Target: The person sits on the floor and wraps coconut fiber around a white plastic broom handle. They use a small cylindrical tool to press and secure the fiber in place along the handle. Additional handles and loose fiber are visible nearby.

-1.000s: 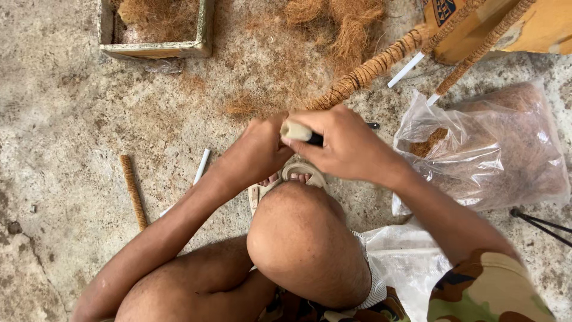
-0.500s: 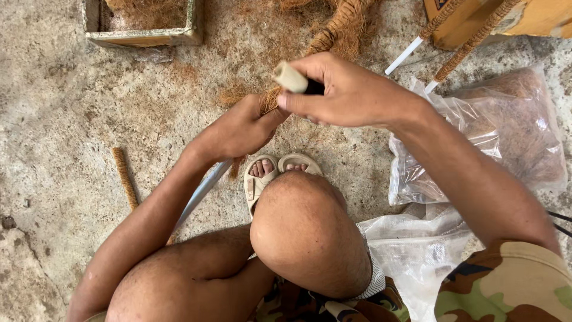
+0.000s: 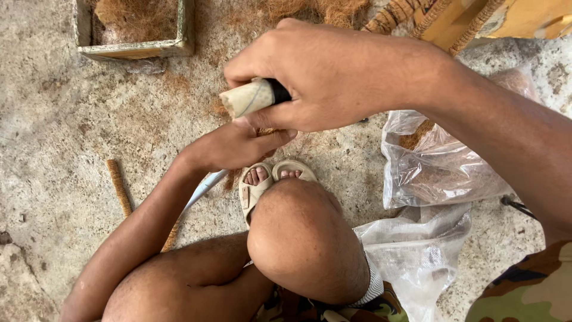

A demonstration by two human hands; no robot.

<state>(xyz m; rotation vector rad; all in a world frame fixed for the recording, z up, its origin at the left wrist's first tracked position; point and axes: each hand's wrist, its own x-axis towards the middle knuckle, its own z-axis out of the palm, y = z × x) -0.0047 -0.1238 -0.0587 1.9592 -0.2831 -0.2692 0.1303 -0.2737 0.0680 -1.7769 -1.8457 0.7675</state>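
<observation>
My right hand (image 3: 333, 77) is closed around a tool with a pale wrapped handle (image 3: 247, 97), whose butt end sticks out to the left. The hand is raised close to the camera. Just below it, my left hand (image 3: 235, 146) is closed on a bit of brown coir rope (image 3: 266, 130), most of which is hidden by both hands. A pale blade-like strip (image 3: 205, 185) shows under my left forearm. My sandalled feet (image 3: 268, 179) and raised knee (image 3: 298, 238) are directly beneath the hands.
A wooden box of coir fibre (image 3: 134, 48) stands at the top left. Clear plastic bags (image 3: 441, 173) with brown material lie at the right. A short coir-wrapped stick (image 3: 119, 185) lies on the concrete at the left. A yellow wooden frame (image 3: 476, 18) is at the top right.
My right hand has lifted the tool up towards the camera and slightly left. My left hand has stayed low on the rope. The rope's long run to the frame is now hidden.
</observation>
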